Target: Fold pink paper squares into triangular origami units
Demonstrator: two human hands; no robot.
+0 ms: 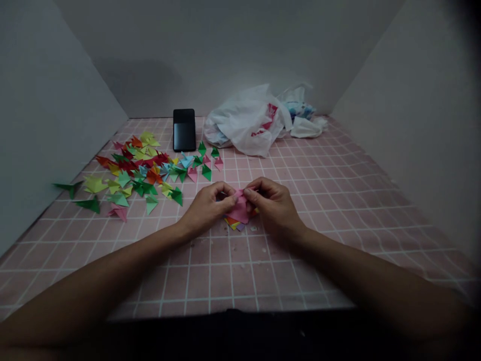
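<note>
Pink worktop (330, 190) with white grid lines, strewn at left with folded papers (143, 187), carrying phone (184, 130) and bags (244, 120) farther back, sheets (234, 225) mid-front.

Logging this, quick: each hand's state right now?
Left hand: closed grip, pinching the angular pink paper piece.
Right hand: closed grip, pinching the same paper piece.

Paper piece (239, 213): between left grip (206, 205) and right grip (277, 205), over paper sheets (233, 223) on bench (338, 200). Folded papers (144, 188) and phone (184, 130): left of and behind left grip. Bag (244, 120): behind both grips.
</note>
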